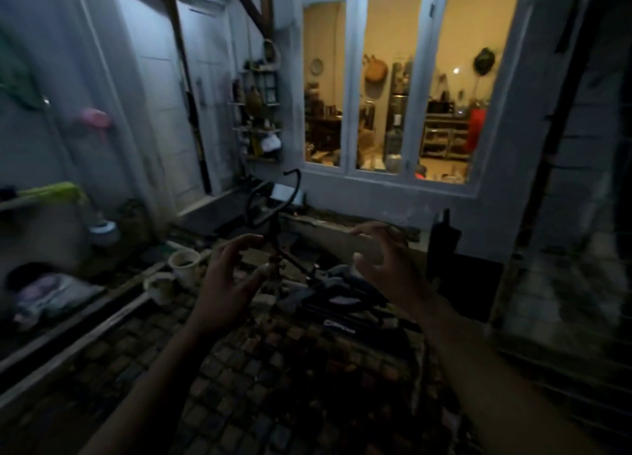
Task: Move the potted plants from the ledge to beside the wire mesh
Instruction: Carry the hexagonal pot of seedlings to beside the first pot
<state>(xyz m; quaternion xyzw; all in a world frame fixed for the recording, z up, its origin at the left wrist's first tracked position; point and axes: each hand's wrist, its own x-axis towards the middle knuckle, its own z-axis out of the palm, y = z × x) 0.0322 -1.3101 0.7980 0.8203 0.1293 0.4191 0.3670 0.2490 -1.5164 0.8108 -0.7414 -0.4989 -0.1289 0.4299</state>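
The yard is dim and the view is blurred. My left hand point(227, 282) and my right hand point(386, 266) are raised side by side in front of me, fingers spread and curled, holding nothing. Two pale pots point(184, 266) stand on the ground at the left by a low ledge point(342, 234) that runs under the window. A wire mesh panel point(567, 283) leans at the right. A small tripod with a ring holder point(273, 222) stands just beyond my hands. No plants can be made out in the pots.
A lit window point(386, 88) fills the back wall. A door point(191, 112) and a cluttered shelf point(261, 112) stand to its left. Dark clutter point(338, 294) lies on the cobbled floor. A dark tall object point(444, 246) stands by the ledge. Bags and a shelf sit far left.
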